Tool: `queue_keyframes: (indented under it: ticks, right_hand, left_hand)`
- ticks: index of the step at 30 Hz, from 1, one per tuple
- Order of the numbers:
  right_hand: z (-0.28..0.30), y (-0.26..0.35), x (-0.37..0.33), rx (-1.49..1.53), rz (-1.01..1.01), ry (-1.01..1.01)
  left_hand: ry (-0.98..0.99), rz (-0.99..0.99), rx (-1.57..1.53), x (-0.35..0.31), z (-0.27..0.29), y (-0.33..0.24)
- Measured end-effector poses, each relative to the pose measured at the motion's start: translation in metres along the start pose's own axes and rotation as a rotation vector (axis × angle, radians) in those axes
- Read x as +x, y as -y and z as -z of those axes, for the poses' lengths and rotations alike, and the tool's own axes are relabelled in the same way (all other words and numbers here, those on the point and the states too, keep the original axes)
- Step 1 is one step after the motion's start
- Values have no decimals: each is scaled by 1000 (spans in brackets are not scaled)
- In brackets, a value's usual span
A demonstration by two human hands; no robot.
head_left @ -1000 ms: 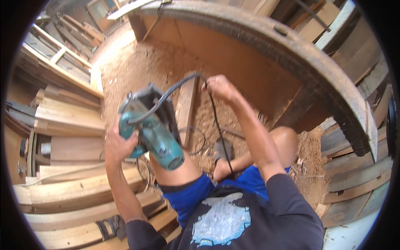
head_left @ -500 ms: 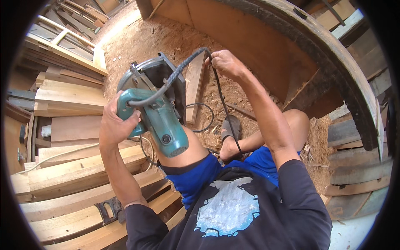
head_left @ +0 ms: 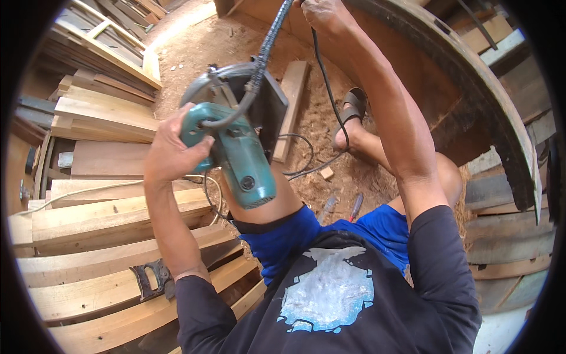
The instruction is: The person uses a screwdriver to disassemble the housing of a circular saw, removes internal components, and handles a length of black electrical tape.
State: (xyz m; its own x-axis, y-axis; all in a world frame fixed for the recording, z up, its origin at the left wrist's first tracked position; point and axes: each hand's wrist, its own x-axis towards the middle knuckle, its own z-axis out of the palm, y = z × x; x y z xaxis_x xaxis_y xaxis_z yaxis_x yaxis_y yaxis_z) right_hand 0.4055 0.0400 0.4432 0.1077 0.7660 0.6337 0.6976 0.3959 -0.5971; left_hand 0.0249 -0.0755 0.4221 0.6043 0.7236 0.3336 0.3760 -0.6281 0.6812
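Observation:
A teal circular saw [head_left: 240, 158] is held up over my left thigh, its round metal blade guard and flat base plate pointing away from me. My left hand [head_left: 174, 147] is wrapped round its rear handle. From that handle a black power cord [head_left: 263, 59], thick and sleeved at the saw end, runs up to my right hand [head_left: 326, 15] at the top edge. The fingers there are closed on the cord, partly cut off by the frame. Below that hand the thinner cord hangs down past my right foot and loops on the ground.
Stacked timber beams [head_left: 118, 221] lie on my left, with a handsaw [head_left: 150, 280] resting on them. A board [head_left: 292, 109] and a small wood block [head_left: 326, 173] are on the sawdust ground. A red-handled tool [head_left: 356, 206] lies between my legs. A large curved wooden piece [head_left: 471, 76] arches at right.
My right hand has moved up and away, pulling the cord's sleeved part upward. The saw has shifted slightly right and up. My right foot has moved outward, uncovering the red-handled tool and the block.

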Motion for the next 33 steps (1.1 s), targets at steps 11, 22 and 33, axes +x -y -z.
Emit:
queue_keyframes:
  ticks: [11,22,33]
  right_hand:
    - [-149,-118,-27,582,-236,781]
    - [-34,-111,-139,394,-700,294]
    - [11,-70,-192,571,-602,464]
  left_hand:
    - [244,145,-512,51,-23,19]
    - [142,393,-604,74,-54,47]
    - [-57,552,-814,66,-63,47]
